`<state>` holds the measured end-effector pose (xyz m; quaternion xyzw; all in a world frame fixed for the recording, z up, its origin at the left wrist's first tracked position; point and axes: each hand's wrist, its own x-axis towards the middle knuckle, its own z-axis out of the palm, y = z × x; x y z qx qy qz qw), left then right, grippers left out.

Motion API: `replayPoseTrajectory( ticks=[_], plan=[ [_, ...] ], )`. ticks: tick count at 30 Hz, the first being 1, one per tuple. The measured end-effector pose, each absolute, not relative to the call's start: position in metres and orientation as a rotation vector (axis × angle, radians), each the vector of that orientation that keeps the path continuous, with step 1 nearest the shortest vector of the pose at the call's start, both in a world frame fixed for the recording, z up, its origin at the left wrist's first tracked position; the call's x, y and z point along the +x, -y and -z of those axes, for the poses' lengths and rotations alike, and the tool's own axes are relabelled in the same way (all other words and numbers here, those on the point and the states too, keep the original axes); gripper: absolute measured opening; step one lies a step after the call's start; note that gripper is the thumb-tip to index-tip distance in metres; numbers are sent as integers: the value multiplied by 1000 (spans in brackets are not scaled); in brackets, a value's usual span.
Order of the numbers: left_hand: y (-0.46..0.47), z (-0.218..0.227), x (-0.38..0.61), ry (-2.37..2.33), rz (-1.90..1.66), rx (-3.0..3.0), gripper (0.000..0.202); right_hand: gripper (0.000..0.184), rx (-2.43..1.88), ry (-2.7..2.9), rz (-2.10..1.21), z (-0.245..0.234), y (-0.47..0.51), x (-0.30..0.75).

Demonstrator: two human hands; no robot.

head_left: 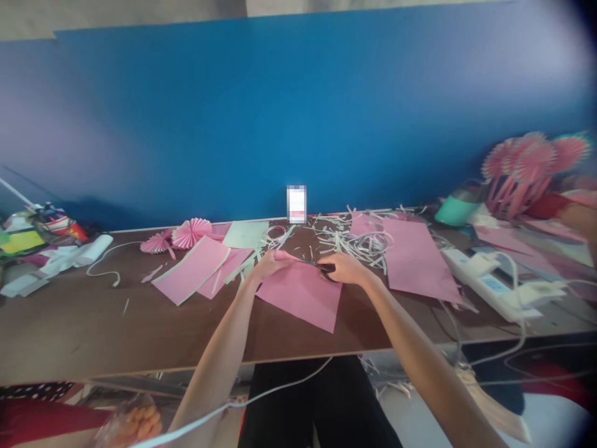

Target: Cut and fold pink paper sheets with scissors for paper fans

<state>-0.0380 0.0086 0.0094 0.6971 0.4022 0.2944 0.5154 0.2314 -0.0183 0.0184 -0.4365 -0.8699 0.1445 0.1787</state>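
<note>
My left hand (273, 264) pinches the top edge of a pink paper sheet (298, 298) lying on the brown wooden tabletop (140, 323). My right hand (345, 269) is closed around dark scissors (324, 267), whose blades meet the same edge between my hands. The blades are partly hidden by my fingers. To the left of my hands lie further pink sheets (191, 269), and a pale green sheet (245, 234) sits near the back. To the right, a large pink sheet (415, 258) lies beside a heap of pale paper strips (359, 239).
Pleated pink paper fans (189, 233) lie at the back left, and more stand at right (527, 165). A white power strip (489, 280) with cables, a teal bottle (459, 205) and a blurred white card (296, 204) stand nearby. A blue wall (298, 112) backs the table.
</note>
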Motion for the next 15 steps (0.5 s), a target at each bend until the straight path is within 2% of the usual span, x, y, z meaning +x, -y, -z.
replayPoseTrajectory(
  ticks=[15],
  plan=[
    [-11,-5,-38,-1074,-713,1671,45,15,-1199,2478,-525,-18,16,230]
  ],
)
